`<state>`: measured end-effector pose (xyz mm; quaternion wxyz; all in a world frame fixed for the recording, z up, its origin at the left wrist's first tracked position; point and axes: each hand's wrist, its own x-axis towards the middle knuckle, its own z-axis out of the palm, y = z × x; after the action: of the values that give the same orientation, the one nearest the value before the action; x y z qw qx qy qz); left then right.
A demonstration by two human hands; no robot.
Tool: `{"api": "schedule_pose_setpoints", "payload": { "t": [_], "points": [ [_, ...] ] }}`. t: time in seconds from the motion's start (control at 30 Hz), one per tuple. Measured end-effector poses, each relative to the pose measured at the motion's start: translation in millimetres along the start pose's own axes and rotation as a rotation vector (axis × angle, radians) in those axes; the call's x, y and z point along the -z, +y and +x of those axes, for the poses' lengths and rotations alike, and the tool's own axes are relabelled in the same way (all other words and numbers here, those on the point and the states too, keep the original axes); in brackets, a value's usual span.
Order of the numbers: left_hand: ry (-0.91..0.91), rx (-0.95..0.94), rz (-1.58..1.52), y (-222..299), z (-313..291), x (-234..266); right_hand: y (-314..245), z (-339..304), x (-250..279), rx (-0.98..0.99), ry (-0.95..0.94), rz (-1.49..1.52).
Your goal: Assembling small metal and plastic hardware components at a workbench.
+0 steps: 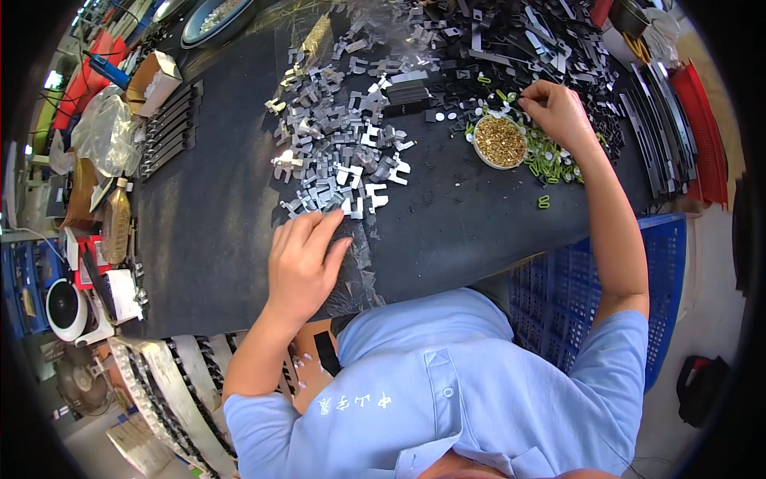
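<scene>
My left hand [305, 259] is at the near edge of a heap of small silvery bent metal brackets [339, 132], fingers stretched forward and thumb apart. Its fingertips reach the nearest brackets; nothing shows in its grasp. At the right, my right hand [557, 116] has thumb and fingertips pinched together over small green clips [550, 160] and white discs. Whatever the pinch holds, if anything, is too small to make out. Beside it stands a round tub of small brass-coloured parts [499, 142].
Dark flat metal parts [550, 40] cover the back right of the black table [215, 215]. Dark strips [171, 128] lie in a row at the left, near a cardboard box [154, 84] and a bottle [116, 223]. A blue crate [558, 295] stands below the right edge.
</scene>
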<state>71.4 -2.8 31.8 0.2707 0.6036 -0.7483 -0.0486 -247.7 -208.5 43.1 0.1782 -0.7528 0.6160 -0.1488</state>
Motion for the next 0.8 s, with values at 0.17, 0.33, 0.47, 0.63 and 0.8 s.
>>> {"api": "schedule_pose_setpoints", "payload": {
  "t": [0.17, 0.33, 0.47, 0.63, 0.8],
  "points": [
    [-0.078, -0.188, 0.215, 1, 13, -20, -7, -33, -1, 0.1, -0.001, 0.245],
    [-0.172, -0.218, 0.214, -3, 14, -12, -36, -92, -7, 0.243, -0.16, 0.384],
    [-0.173, -0.139, -0.064, 14, 6, 1, -43, -112, -15, 0.251, -0.294, 0.53],
    [-0.131, 0.153, -0.703, 41, -18, -29, -72, -142, -38, 0.682, -0.135, 0.615],
    [-0.127, 0.207, -0.965, 57, -23, -47, -78, -156, -62, 0.904, 0.069, 0.363]
  ]
}}
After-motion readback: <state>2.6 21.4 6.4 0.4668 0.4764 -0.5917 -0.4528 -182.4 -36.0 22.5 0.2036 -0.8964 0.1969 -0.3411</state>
